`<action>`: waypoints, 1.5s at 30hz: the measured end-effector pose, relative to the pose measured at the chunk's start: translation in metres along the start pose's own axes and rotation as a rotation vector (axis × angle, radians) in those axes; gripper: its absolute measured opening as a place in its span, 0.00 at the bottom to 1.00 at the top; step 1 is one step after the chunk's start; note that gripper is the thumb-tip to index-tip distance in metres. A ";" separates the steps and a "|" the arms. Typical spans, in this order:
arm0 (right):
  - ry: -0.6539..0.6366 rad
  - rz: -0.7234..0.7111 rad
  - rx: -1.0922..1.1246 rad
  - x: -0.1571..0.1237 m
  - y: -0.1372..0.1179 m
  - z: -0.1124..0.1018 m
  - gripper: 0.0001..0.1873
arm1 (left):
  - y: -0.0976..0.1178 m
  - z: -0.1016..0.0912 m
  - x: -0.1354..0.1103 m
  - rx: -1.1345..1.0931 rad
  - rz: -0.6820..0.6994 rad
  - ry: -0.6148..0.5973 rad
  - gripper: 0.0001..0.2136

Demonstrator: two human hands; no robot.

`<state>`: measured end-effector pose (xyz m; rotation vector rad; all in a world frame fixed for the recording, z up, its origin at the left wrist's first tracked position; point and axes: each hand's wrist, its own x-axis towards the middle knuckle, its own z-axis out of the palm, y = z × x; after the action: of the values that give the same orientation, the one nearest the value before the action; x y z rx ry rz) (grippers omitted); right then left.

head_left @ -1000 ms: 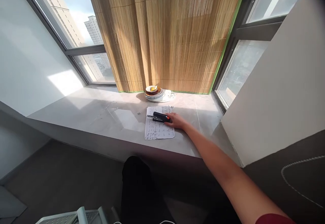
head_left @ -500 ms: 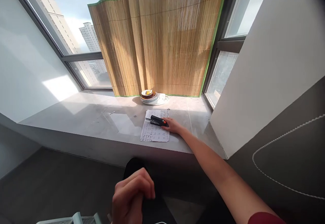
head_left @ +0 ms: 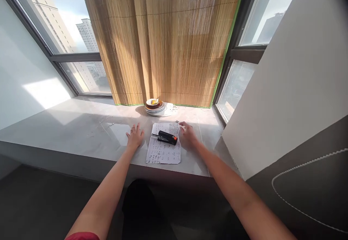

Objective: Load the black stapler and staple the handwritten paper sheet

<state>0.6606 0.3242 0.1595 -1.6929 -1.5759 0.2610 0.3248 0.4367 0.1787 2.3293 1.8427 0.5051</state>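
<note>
On sill (head_left: pixel 67 133) beside paper (head_left: pixel 163 156): left hand (head_left: pixel 134 137) palm-down, fingers (head_left: pixel 138 128) spread; right hand (head_left: pixel 188 135) curled near far corner, hold unclear.

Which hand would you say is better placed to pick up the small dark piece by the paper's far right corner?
Probably the right hand: its fingertips are beside the small dark piece, while the left hand lies, fingers spread, beyond the left edge of the paper.

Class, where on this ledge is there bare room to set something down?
Widest, though lightly marked: the ledge between the left wall and left hand. Smaller: between the right hand and right wall. Crowded: the middle, with stapler on paper and stacked plates by the blind.
</note>
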 end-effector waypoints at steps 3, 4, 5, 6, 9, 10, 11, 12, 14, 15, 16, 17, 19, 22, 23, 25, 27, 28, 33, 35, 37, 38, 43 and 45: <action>-0.047 0.026 -0.156 0.037 0.005 0.005 0.24 | -0.005 0.008 0.002 0.010 0.110 -0.028 0.29; -0.102 0.013 -0.186 0.048 0.004 0.008 0.24 | -0.006 0.008 0.002 0.013 0.168 -0.063 0.29; -0.161 -0.005 -0.207 0.055 0.003 0.012 0.24 | -0.007 0.008 0.003 0.018 0.223 -0.100 0.30; -0.213 -0.020 -0.222 0.060 0.002 0.015 0.24 | -0.007 0.007 0.003 0.027 0.267 -0.138 0.30; -0.310 -0.041 -0.283 0.057 0.002 0.017 0.26 | -0.010 0.006 0.005 0.061 0.317 -0.227 0.32; -0.322 -0.038 -0.315 0.052 0.005 0.014 0.27 | -0.010 0.005 0.005 0.069 0.321 -0.244 0.33; -0.327 -0.026 -0.350 0.045 0.009 0.009 0.27 | -0.011 0.005 0.005 0.073 0.323 -0.253 0.34; -0.328 -0.008 -0.388 0.037 0.015 0.002 0.28 | -0.011 0.005 0.004 0.073 0.327 -0.252 0.34; -0.313 0.051 -0.456 0.020 0.032 -0.017 0.28 | -0.010 0.004 0.002 0.068 0.353 -0.244 0.33; -0.305 0.086 -0.488 0.012 0.042 -0.027 0.29 | -0.009 0.003 0.000 0.069 0.380 -0.254 0.33; -0.297 0.122 -0.513 0.005 0.052 -0.037 0.29 | -0.007 0.002 -0.002 0.076 0.411 -0.272 0.32; -0.286 0.160 -0.534 -0.001 0.061 -0.047 0.29 | -0.005 0.001 -0.004 0.087 0.438 -0.293 0.32; -0.263 0.210 -0.559 -0.010 0.075 -0.060 0.31 | -0.001 0.001 -0.007 0.109 0.451 -0.325 0.33; -0.252 0.232 -0.560 -0.013 0.082 -0.068 0.34 | 0.007 0.004 -0.013 0.115 0.408 -0.319 0.34; -0.254 0.233 -0.556 -0.013 0.082 -0.067 0.34 | 0.010 0.006 -0.015 0.114 0.399 -0.315 0.35; -0.247 0.220 -0.548 -0.012 0.080 -0.065 0.33 | 0.016 0.012 -0.020 0.118 0.383 -0.301 0.35; -0.209 0.185 -0.541 -0.013 0.078 -0.063 0.32 | 0.022 0.017 -0.026 0.123 0.365 -0.292 0.36; -0.186 0.168 -0.535 -0.014 0.077 -0.063 0.32 | 0.026 0.019 -0.029 0.123 0.359 -0.290 0.36; -0.083 0.147 -0.496 -0.020 0.077 -0.066 0.31 | 0.058 0.028 -0.044 0.089 0.357 -0.306 0.36; -0.077 0.145 -0.484 -0.020 0.078 -0.067 0.30 | 0.072 0.030 -0.048 0.065 0.349 -0.314 0.36; -0.090 0.154 -0.463 -0.020 0.079 -0.067 0.29 | 0.081 0.032 -0.052 0.048 0.343 -0.298 0.35; -0.093 0.164 -0.451 -0.020 0.080 -0.067 0.29 | 0.084 0.032 -0.054 0.043 0.341 -0.285 0.35; -0.066 0.172 -0.432 -0.020 0.083 -0.065 0.26 | 0.085 0.031 -0.062 0.010 0.392 -0.218 0.29; -0.081 0.161 -0.423 -0.020 0.083 -0.065 0.26 | 0.084 0.030 -0.062 0.002 0.423 -0.225 0.27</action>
<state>0.7598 0.2869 0.1406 -2.1629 -1.6373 0.0778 0.4000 0.3590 0.1647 2.6571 1.2583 0.2645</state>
